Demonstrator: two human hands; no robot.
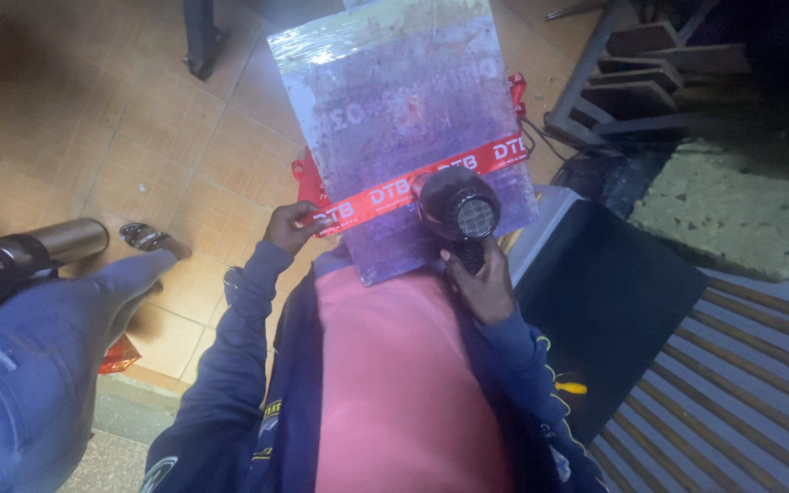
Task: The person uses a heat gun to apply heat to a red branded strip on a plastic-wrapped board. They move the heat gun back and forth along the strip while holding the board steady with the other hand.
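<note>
A flat rectangular board (394, 100) wrapped in clear film rests tilted on my lap, a red printed ribbon (385, 194) stretched across its lower part. My left hand (289, 226) pinches the ribbon's left end at the board's edge. My right hand (479, 285) grips the handle of a black hair dryer (457, 208), whose round rear grille faces me and whose nozzle points at the ribbon near the board's lower right.
A person's leg in blue jeans (38, 356) reaches in from the left, with a metallic flask (43, 245) above it. A black mat (604, 301) and slatted grating (741, 383) lie to the right, stacked shelves (659, 73) upper right. Tan floor tiles (148, 128) spread behind.
</note>
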